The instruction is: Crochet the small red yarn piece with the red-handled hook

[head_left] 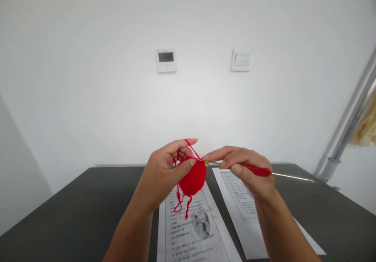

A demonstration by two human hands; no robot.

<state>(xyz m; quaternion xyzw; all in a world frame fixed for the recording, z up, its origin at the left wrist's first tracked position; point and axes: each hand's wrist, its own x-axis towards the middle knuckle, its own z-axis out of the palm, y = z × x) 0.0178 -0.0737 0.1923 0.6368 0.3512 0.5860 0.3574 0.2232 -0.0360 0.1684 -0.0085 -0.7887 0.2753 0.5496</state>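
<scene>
My left hand pinches a round red crochet piece by its upper edge, thumb in front. Red yarn runs from the raised left index finger down to the edge of the piece. Loose yarn ends dangle below it. My right hand is closed around the red handle of a crochet hook, whose metal shaft points left. The hook's tip meets the top right edge of the piece, where a small yellow thing, perhaps a stitch marker, sits. The exact stitch at the tip is too small to make out.
Two printed sheets lie on the dark table: a left sheet with a picture and a right sheet under my right forearm. Behind stands a white wall with a thermostat and a light switch. A metal pole rises at right.
</scene>
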